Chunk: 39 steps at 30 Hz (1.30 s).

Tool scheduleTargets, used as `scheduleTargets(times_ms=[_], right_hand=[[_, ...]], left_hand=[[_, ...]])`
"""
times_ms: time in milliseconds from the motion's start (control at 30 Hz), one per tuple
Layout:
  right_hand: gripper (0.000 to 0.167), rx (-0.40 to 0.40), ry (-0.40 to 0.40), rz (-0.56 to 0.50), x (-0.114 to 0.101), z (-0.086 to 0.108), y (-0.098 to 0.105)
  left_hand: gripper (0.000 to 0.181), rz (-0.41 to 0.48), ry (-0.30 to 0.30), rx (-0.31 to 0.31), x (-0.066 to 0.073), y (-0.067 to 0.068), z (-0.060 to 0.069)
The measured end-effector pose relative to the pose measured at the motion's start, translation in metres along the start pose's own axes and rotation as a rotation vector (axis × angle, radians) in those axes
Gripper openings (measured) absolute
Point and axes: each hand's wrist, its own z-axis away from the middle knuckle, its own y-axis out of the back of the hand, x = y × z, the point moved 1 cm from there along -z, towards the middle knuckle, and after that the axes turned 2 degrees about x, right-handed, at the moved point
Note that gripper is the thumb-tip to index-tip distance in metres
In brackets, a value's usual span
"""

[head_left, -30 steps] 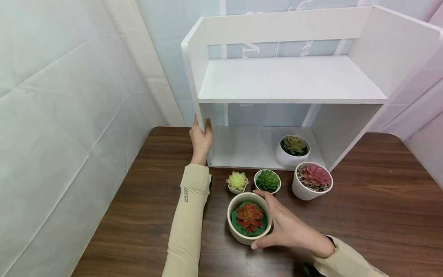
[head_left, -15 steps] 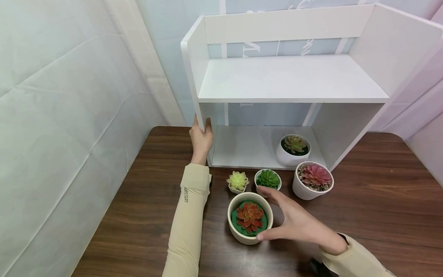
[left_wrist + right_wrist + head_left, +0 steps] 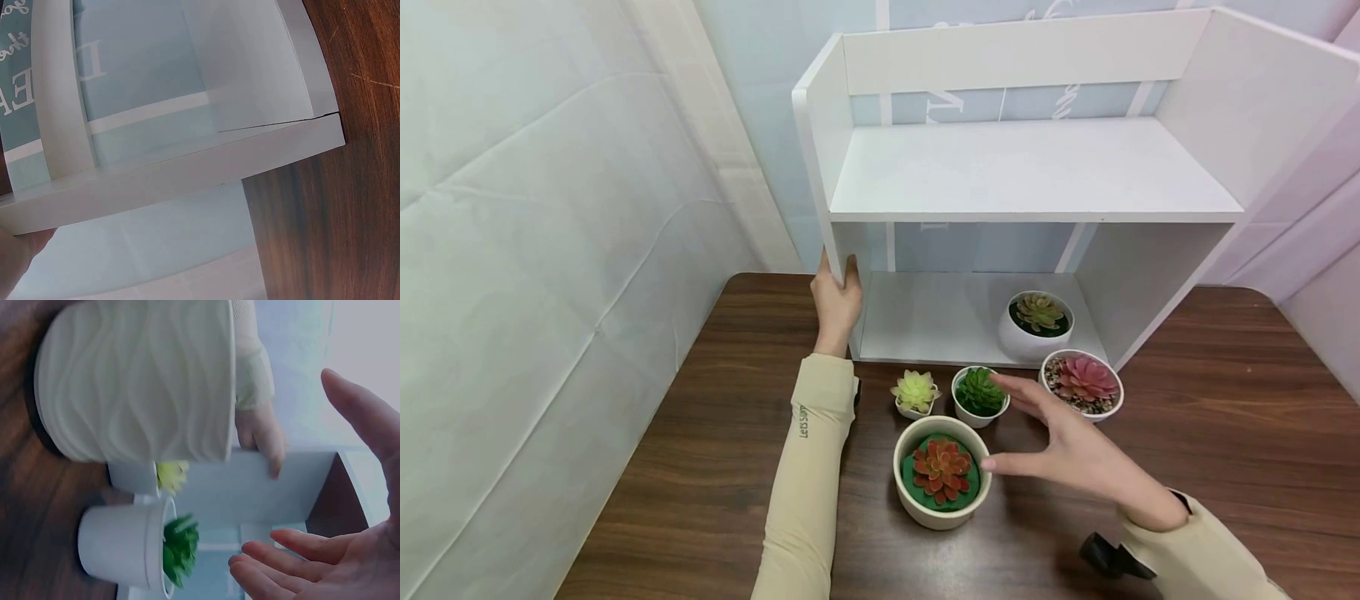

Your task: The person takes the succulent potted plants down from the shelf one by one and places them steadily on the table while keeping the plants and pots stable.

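Observation:
My left hand (image 3: 837,308) grips the left side panel of a white two-tier shelf (image 3: 1037,167), thumb on the inner face. In the left wrist view only part of that hand (image 3: 12,259) shows by the panel edge. My right hand (image 3: 1075,450) hovers with fingers spread and holds nothing. Its thumb is near the rim of a cream pot (image 3: 932,520) with a red succulent. The fingertips are above and beside a small white pot with a green succulent (image 3: 980,392). In the right wrist view the wavy-sided cream pot (image 3: 131,381) stands apart from the hand.
A pale yellow-green succulent (image 3: 915,392) in a small white pot stands before the shelf. At the right is a pink succulent (image 3: 1084,379) in a white pot, partly behind the right hand. Another potted succulent (image 3: 1037,315) sits on the lower tier, at its right.
My right hand has let go of the cream pot and moved up and right, away from it. The pot stays in place. The left hand has not moved.

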Motion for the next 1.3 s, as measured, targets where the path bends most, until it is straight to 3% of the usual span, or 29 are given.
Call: scheduleTargets(times_ms=[167,400,533,767,1067,1167,1300], right_hand=[[0.085,0.087,-0.015,0.038,0.006,-0.006,0.009],[0.085,0.287,-0.062,0.184,0.013,-0.019,0.019],[0.082,0.351,-0.102,0.202,0.018,-0.027,0.023],[0.09,0.312,-0.215,0.132,0.023,-0.038,0.032],[0.094,0.326,-0.25,0.242,0.034,-0.047,0.044],[0.096,0.294,-0.26,0.28,0.038,-0.049,0.051],[0.101,0.193,-0.312,0.305,0.045,-0.054,0.063]], left_hand=[[0.038,-0.001,-0.001,0.002,0.0,0.001,-0.001],[0.038,0.007,-0.005,0.001,0.001,0.001,0.0],[0.038,0.007,-0.001,0.0,0.001,0.002,0.0],[0.039,0.011,0.003,-0.004,0.001,0.001,0.0],[0.039,0.001,0.0,0.004,0.0,0.001,0.0],[0.039,-0.001,0.003,0.003,0.0,0.0,0.0],[0.039,-0.006,-0.003,0.002,0.0,-0.001,0.0]])
